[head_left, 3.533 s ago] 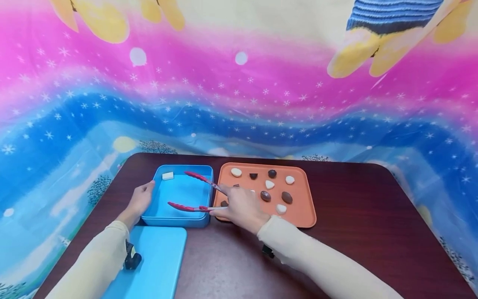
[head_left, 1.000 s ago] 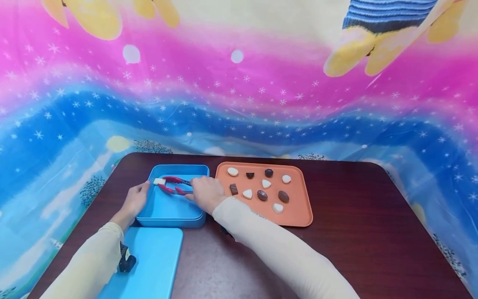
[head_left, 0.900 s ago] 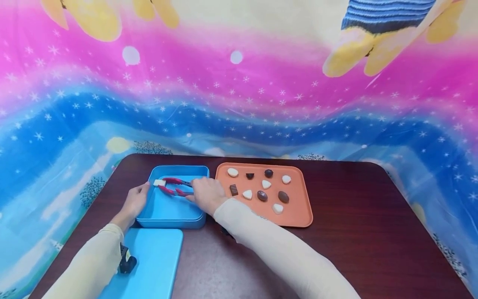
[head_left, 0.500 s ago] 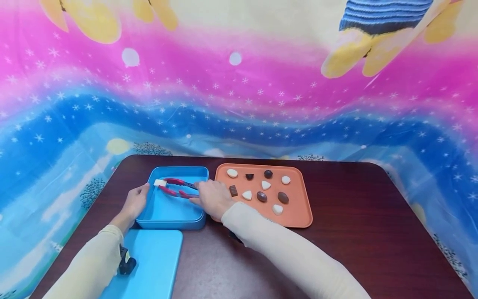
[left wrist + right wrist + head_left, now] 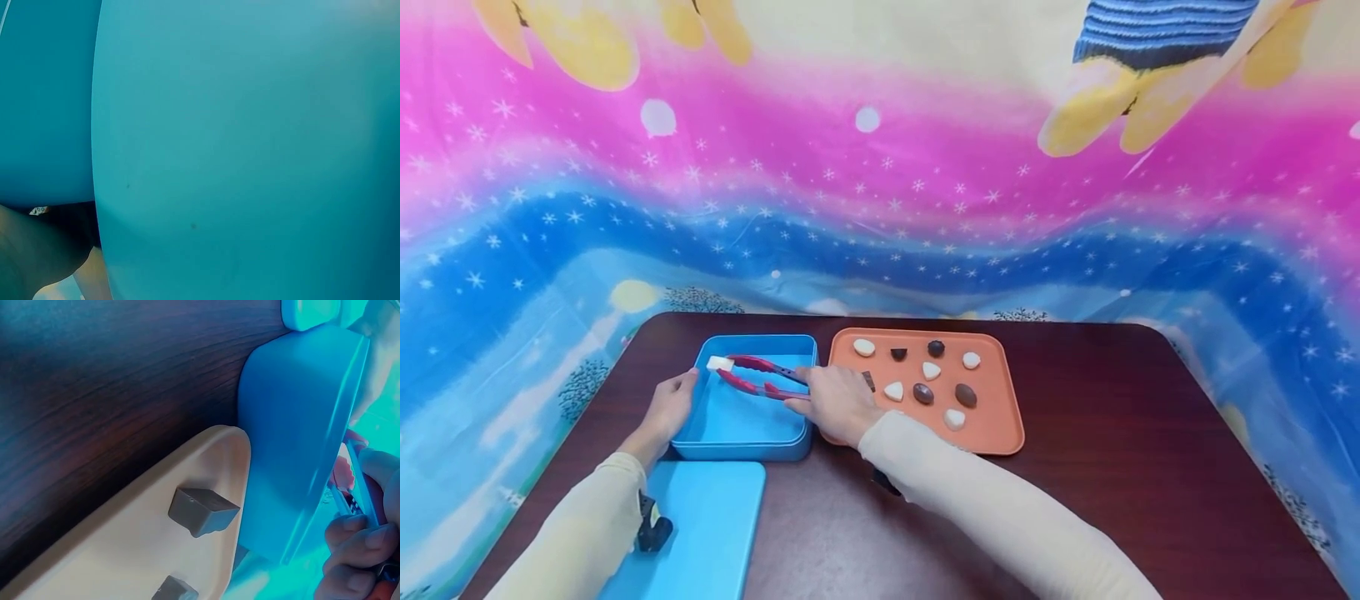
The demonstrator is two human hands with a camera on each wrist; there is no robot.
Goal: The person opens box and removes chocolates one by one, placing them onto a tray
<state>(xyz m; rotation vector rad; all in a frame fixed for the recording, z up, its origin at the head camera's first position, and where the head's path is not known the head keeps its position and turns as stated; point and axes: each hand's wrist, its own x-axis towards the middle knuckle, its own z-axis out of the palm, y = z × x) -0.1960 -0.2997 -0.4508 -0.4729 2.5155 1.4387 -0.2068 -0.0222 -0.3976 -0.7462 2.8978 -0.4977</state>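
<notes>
My left hand (image 5: 668,410) holds the left wall of an open blue box (image 5: 741,451), thumb at the rim. In the left wrist view the box's blue wall (image 5: 237,137) fills most of the picture. My right hand (image 5: 838,400) grips metal tongs (image 5: 790,375) with red tips, reaching in over the box's right side. The tips come together at a small white block (image 5: 720,364) near the box's back left corner. The right wrist view shows curled fingers (image 5: 362,550) around the tongs, beyond the box wall.
An orange tray (image 5: 1000,433) with several white and dark brown chocolate-like pieces adjoins the box on the right. One brown block (image 5: 203,510) lies near its edge. The flat blue lid (image 5: 707,533) is in front of the box on the dark table (image 5: 1112,433).
The tongs, spread wide over the box earlier, have moved left and narrowed at the white block. Over the last second my right hand has shifted right, showing more of the tongs. Left hand stays put.
</notes>
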